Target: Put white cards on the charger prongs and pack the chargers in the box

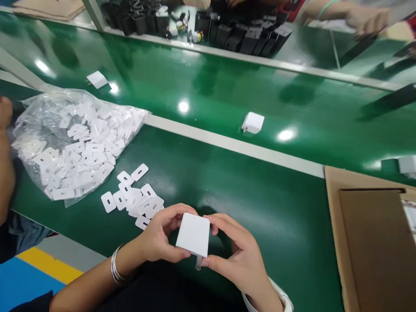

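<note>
Between both hands is a white power adapter, its smooth face tilted up toward me. My left hand grips its left side, thumb low and fingers behind the upper edge. On the other side, my right hand holds it by the upper right corner and lower right edge. A narrow translucent piece sticks out below the adapter near my right thumb; I cannot tell exactly what it is. Loose white plates with slots lie in a small pile just left of my left hand.
A clear plastic bag of similar plates lies at the left. Beyond the pale strip, single adapters rest on the green belt. Cardboard is at the right. Black boxes and another person's hand appear across the line.
</note>
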A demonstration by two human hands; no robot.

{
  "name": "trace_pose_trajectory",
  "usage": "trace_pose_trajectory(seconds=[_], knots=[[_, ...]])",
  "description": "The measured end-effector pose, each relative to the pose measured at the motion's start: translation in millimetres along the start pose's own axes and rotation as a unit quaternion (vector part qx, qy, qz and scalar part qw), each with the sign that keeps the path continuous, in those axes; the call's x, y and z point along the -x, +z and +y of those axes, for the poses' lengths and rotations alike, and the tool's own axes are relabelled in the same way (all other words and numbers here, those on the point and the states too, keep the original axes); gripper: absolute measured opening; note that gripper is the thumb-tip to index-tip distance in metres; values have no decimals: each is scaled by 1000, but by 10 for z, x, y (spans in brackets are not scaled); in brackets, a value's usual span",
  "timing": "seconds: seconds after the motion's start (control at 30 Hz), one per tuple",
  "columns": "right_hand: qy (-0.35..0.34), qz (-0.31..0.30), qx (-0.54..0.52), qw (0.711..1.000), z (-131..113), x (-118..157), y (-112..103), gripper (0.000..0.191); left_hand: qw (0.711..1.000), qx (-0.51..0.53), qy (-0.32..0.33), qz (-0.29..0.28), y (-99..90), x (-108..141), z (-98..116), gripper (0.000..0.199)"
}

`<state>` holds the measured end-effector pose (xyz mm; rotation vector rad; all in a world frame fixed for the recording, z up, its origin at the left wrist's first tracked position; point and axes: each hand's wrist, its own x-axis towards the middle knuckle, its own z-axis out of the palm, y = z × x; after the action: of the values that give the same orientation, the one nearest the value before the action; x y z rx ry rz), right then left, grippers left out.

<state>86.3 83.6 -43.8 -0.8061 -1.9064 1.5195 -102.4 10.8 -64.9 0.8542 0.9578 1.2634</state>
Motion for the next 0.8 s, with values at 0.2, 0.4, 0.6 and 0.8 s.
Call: trace_pose_trajectory(seconds=[0.2,0.4,0.6,0.8], knots=[[-14,-32,33,999,135,127,39,47,968,-226,35,-101,-134,-38,51,63],[-63,-73,30,995,270,122,-29,54,939,-293,147,-102,-106,-54,1,54],[-35,-66,59,995,247,79,-15,52,940,-301,131,-97,-68,-90,46,51],[-48,-33,109,992,214,67,8,45,941,-304,96,-113,-82,-97,37,55]])
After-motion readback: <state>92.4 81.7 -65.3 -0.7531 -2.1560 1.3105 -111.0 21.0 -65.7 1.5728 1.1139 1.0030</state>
